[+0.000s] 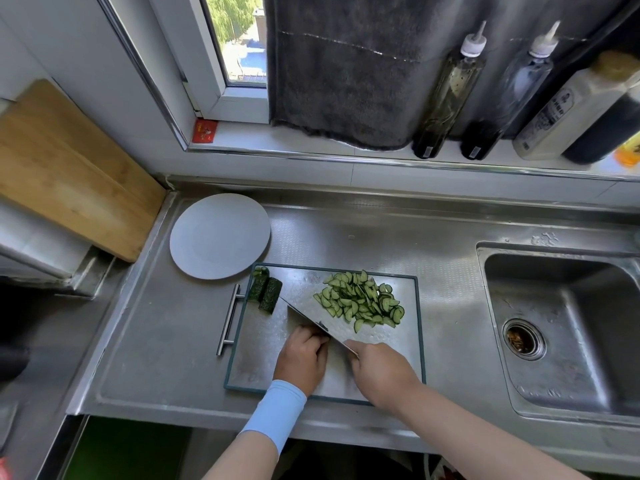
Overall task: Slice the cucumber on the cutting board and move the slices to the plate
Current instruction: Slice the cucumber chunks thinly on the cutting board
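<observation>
When seen from the head, shows a brushed stainless-steel counter point(346, 237) below a white-framed window point(235, 39), with a steel sink point(491, 261) sunk in at the right. Along the sill, a dark grey towel point(339, 71) and, just beside it, tall clear squeeze bottles point(446, 95). Against the left wall, a tilted pale wooden board point(69, 168). At the back left of the counter, a round white plate point(220, 235), its near rim by the far left corner of a steel cutting board with a dark frame point(263, 348). On that board's far right, a heap of half-moon cucumber slices point(360, 299); at its far left corner, two dark green uncut cucumber pieces point(265, 291), touching each other. Right hand point(379, 372): wrapped round the handle of a broad steel knife point(311, 322), blade slanting toward the uncut pieces. Left hand point(303, 355), above a light blue sleeve point(277, 414): fingers curled against the blade's flat; cannot tell whether pinching anything beneath.
</observation>
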Action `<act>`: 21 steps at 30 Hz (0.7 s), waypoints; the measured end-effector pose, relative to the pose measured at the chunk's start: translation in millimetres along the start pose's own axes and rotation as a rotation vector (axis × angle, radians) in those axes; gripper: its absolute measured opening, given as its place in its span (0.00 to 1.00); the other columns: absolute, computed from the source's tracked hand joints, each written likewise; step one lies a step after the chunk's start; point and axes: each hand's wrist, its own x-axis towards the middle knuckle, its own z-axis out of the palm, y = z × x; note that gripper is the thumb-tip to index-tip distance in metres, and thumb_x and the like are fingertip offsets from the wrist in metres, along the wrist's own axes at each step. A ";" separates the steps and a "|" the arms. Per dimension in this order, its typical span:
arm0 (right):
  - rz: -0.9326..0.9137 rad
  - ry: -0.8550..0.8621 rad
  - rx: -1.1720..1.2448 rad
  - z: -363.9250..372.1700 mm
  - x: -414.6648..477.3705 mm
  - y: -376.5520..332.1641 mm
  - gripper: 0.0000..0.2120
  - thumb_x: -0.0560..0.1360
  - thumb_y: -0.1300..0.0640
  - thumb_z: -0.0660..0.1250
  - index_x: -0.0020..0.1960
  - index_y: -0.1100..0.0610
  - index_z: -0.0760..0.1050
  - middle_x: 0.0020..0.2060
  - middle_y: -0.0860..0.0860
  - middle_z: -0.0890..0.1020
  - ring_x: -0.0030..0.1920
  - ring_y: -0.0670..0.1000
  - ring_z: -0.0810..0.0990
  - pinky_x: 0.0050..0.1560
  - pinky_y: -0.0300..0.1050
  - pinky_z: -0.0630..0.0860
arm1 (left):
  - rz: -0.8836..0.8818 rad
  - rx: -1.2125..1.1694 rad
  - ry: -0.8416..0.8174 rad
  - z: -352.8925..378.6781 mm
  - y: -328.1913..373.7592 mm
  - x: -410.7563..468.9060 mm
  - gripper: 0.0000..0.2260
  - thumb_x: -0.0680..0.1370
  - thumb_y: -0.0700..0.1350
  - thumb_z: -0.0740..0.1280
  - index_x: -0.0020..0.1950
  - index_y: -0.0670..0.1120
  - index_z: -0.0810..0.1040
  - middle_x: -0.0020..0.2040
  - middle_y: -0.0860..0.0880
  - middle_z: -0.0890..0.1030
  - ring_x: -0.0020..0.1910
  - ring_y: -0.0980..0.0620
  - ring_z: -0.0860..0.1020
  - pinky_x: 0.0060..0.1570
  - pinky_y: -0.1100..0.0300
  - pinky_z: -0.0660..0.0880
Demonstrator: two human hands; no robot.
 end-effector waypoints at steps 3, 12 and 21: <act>0.001 0.004 0.001 1.2 -0.8 0.6 0.16 0.81 0.56 0.54 0.62 0.45 0.75 0.44 0.52 0.83 0.41 0.54 0.74 0.40 0.45 0.70 | 0.002 0.010 0.000 0.2 1.2 -1.7 0.08 0.67 0.34 0.76 0.43 0.43 0.84 0.44 0.48 0.80 0.45 0.50 0.74 0.40 0.58 0.76; -0.005 0.003 -0.013 -2.2 -8.6 -1.3 0.15 0.81 0.54 0.54 0.63 0.44 0.74 0.45 0.51 0.83 0.44 0.55 0.77 0.42 0.46 0.73 | -0.061 0.022 -0.006 -4.3 4.7 -0.9 0.09 0.65 0.36 0.78 0.41 0.46 0.84 0.40 0.49 0.80 0.40 0.50 0.76 0.35 0.60 0.76; -0.010 0.010 -0.033 -8.8 -28.4 8.7 0.12 0.81 0.56 0.54 0.59 0.47 0.74 0.41 0.51 0.82 0.41 0.56 0.77 0.40 0.47 0.73 | -0.054 0.059 -0.034 -7.2 6.6 0.9 0.09 0.64 0.36 0.79 0.40 0.47 0.84 0.42 0.48 0.82 0.40 0.48 0.80 0.36 0.62 0.78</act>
